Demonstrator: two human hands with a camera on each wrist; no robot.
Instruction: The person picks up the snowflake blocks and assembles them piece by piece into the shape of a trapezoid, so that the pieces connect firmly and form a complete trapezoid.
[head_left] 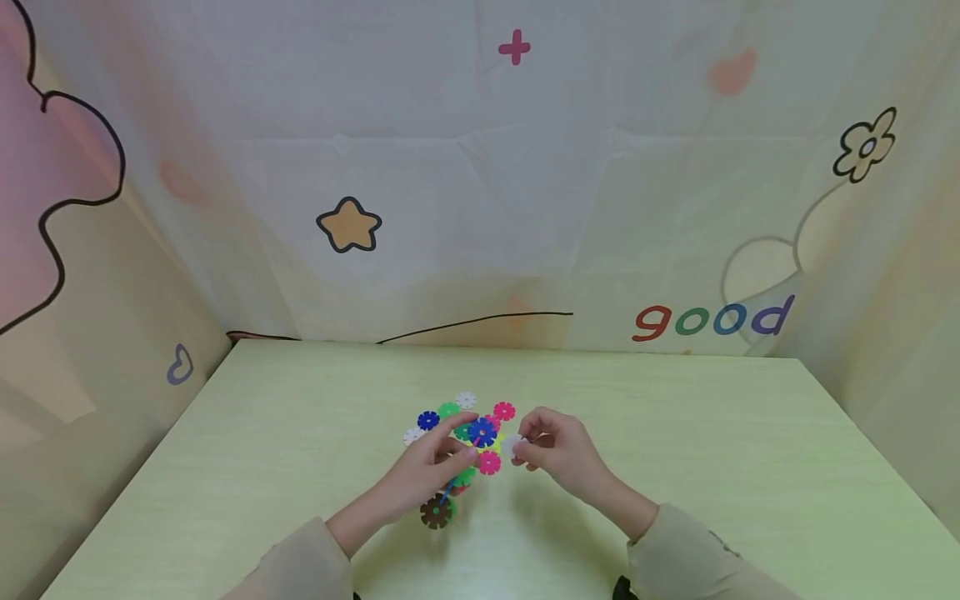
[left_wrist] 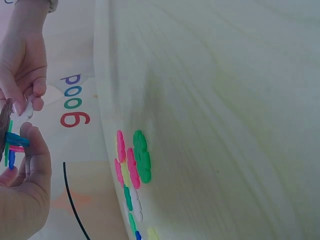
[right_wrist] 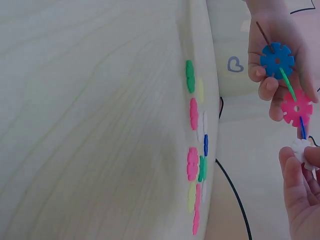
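In the head view my left hand [head_left: 431, 471] grips a string of joined notched discs. A brown disc [head_left: 436, 512] is at its near end and a blue disc [head_left: 482, 432] at its far end. My right hand [head_left: 561, 450] pinches a white disc [head_left: 513, 447] between thumb and fingers, just right of the blue one. The right wrist view shows the joined blue disc [right_wrist: 277, 60] and pink disc [right_wrist: 297, 108] at my left hand, and the white disc [right_wrist: 301, 149] close against another blue disc seen edge-on. Whether those two touch, I cannot tell.
Loose discs lie on the table [head_left: 675, 467] behind and between my hands, among them a white one [head_left: 466, 401], a dark blue one [head_left: 428, 420] and a pink one [head_left: 504, 411]. A printed cloth [head_left: 435, 208] hangs beyond the table's back edge.
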